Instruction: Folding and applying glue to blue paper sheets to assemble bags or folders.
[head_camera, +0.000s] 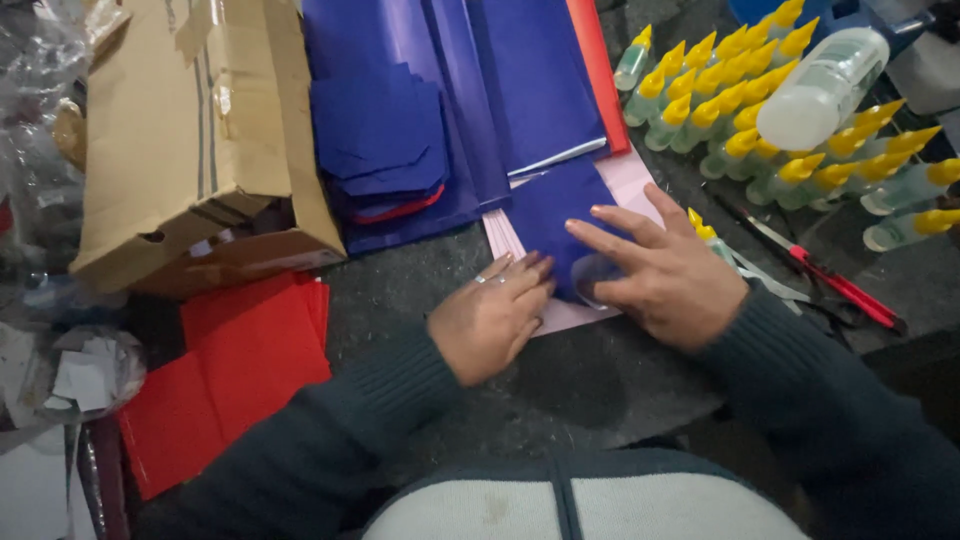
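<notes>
Both sleeves fill the bottom edge; left hand (492, 315) fingers lie together, flat on the blue paper sheet (560, 225), while right hand (665, 268) fingers are spread, pressing its fold at approx. centre frame. Sheet sits on a pale pink stack (575, 312). Best to keep edges aligned w/ firm, even pressure; glue bottles (780, 120) at 2 o'clock, red cutter (845, 290) at 3, red sheets (235, 375) at 8, cardboard box (190, 140) at 10.

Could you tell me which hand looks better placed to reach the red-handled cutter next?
Probably the right hand: it lies flat on the blue paper, nearer the red-handled cutter off to its right. The left hand presses the paper's left edge, farther away.
</notes>
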